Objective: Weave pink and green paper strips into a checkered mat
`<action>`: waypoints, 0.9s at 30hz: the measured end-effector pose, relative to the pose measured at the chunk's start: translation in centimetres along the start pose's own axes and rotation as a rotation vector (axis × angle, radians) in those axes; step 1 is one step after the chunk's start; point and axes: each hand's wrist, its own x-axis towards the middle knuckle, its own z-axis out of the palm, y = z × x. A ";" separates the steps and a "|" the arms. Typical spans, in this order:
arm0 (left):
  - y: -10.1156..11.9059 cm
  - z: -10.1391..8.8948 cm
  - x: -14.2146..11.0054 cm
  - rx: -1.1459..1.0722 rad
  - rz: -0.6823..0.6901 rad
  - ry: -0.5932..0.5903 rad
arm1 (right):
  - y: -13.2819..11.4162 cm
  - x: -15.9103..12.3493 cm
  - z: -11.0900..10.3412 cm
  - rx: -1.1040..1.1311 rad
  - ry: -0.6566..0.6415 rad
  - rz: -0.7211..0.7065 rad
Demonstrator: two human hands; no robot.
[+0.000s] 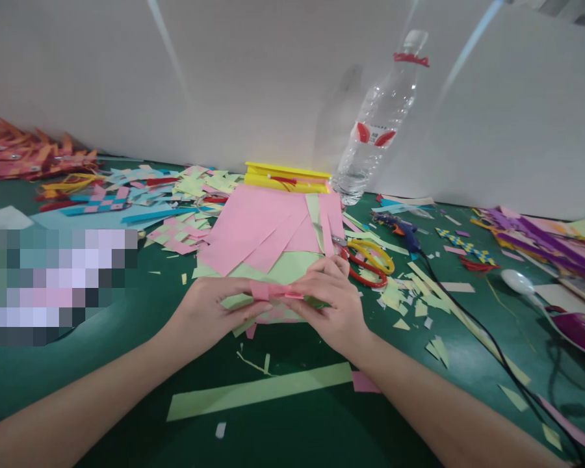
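Green counter [316,435] lies below a pink strip [260,290] whose long axis runs left to right between the left hand [212,305] and right hand [334,299], which pinch it from either side.

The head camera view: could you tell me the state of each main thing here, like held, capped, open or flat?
Left hand: closed, pinching
Right hand: closed, pinching
Pink paper strip: held between both hands
Plastic bottle: capped
Scissors: lying down; blades' opening unclear
Blue glue gun: lying down, corded; on or off unclear
Long green paper strip: flat, unheld
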 end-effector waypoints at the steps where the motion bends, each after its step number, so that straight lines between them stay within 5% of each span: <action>1: 0.1 0.1 0.0 -0.004 -0.015 -0.005 | -0.1 0.0 0.0 -0.005 -0.005 -0.009; 5: 0.2 0.0 0.3 0.039 -0.053 0.022 | -0.1 0.0 0.0 -0.025 -0.026 0.020; 14: 0.2 -1.3 0.8 0.140 -0.095 0.189 | 0.7 0.2 0.0 0.140 -0.099 0.360; 27: 0.4 -0.4 0.5 -0.170 -0.275 0.104 | 0.2 0.1 0.2 0.167 -0.165 0.261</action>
